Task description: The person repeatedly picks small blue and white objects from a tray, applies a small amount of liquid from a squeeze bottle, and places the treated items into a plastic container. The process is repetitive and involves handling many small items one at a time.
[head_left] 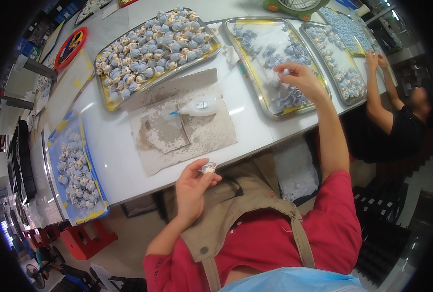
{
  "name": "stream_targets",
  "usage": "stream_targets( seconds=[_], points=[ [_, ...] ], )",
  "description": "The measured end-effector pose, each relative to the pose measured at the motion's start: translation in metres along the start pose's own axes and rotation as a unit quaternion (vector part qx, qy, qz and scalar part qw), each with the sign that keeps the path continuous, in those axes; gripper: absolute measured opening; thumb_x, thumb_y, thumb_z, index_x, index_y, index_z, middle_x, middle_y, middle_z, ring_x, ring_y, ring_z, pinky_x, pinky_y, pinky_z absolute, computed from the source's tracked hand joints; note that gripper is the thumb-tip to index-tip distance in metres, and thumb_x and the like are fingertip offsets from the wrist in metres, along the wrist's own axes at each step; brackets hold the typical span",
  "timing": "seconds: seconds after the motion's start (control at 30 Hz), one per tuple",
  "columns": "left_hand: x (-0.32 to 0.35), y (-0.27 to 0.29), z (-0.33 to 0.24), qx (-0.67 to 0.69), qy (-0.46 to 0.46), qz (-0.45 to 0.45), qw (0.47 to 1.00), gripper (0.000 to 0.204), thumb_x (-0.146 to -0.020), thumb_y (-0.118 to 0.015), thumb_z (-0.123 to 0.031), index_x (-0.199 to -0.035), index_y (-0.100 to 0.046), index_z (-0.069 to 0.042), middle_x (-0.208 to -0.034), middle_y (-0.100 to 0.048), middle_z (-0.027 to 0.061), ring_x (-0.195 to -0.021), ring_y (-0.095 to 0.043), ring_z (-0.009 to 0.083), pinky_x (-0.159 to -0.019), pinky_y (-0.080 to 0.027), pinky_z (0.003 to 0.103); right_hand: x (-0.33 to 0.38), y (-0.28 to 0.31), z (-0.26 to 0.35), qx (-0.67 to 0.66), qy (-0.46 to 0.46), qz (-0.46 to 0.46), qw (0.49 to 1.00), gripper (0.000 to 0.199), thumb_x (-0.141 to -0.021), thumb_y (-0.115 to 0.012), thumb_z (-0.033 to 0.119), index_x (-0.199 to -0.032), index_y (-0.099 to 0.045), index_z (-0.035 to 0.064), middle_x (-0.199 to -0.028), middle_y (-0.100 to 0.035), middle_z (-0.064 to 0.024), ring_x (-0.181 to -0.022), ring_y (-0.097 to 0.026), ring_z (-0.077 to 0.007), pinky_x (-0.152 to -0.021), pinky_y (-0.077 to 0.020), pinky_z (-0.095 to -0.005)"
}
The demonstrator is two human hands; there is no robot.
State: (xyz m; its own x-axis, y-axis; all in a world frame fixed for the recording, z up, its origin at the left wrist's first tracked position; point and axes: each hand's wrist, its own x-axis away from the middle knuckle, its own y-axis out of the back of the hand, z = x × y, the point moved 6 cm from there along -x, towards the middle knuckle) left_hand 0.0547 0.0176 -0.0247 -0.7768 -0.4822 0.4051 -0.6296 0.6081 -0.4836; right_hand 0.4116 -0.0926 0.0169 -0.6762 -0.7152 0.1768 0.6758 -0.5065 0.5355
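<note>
Near the table's front edge, my left hand (192, 190) pinches a small cream-and-blue piece (208, 168) between thumb and fingers. My right hand (301, 82) reaches over a metal tray (269, 113) with yellow tape along its sides. Its fingertips close on a small pale blue piece (286, 72). Loose blue-grey pieces (290, 97) lie in that tray on a white liner, below and around the hand. Between my hands, a stained cardboard sheet (206, 141) carries a white squeeze bottle (202, 107) with a blue tip, lying on its side.
A large tray (215, 48) heaped with blue-and-cream pieces stands at the back left. Left of me is a blue bin (104, 211) of similar pieces. Another tray (346, 101) lies to the right, where a co-worker (396, 117) works. A green fan (294, 7) stands behind.
</note>
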Motion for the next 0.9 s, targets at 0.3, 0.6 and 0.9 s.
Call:
stream_targets(
  seconds=[0.3,0.6,0.9],
  points=[
    [0.000,-0.002,0.001,-0.012,0.000,-0.005,1.000,0.033,-0.085,-0.057,-0.002,-0.117,-0.049,0.000,-0.105,-0.059,0.0118,-0.081,-0.061,0.0157,-0.071,-0.049,0.022,0.025,-0.022,0.021,0.403,0.171,-0.036,0.898,0.049,-0.072,-0.043,-0.009,-0.107,-0.066,0.0164,-0.087,-0.049,-0.0093,-0.088,-0.051,-0.0243,-0.079,-0.0427,-0.0314],
    [0.001,-0.002,0.001,-0.012,0.004,0.004,1.000,0.032,-0.086,-0.058,-0.004,-0.117,-0.049,0.000,-0.106,-0.058,0.0117,-0.083,-0.059,0.0165,-0.073,-0.046,0.026,0.029,-0.022,0.023,0.396,0.155,-0.036,0.904,0.049,-0.071,-0.045,-0.007,-0.108,-0.066,0.0182,-0.090,-0.051,-0.0103,-0.089,-0.051,-0.0274,-0.077,-0.0434,-0.0359],
    [0.000,0.001,0.004,-0.015,0.001,0.001,1.000,0.032,-0.085,-0.058,-0.004,-0.116,-0.050,-0.001,-0.106,-0.058,0.0111,-0.083,-0.059,0.0166,-0.073,-0.046,0.026,0.024,-0.012,0.013,0.410,0.123,-0.087,0.899,0.046,-0.073,-0.044,-0.008,-0.106,-0.066,0.0163,-0.088,-0.051,-0.0087,-0.088,-0.052,-0.0247,-0.077,-0.0439,-0.0324]
  ],
)
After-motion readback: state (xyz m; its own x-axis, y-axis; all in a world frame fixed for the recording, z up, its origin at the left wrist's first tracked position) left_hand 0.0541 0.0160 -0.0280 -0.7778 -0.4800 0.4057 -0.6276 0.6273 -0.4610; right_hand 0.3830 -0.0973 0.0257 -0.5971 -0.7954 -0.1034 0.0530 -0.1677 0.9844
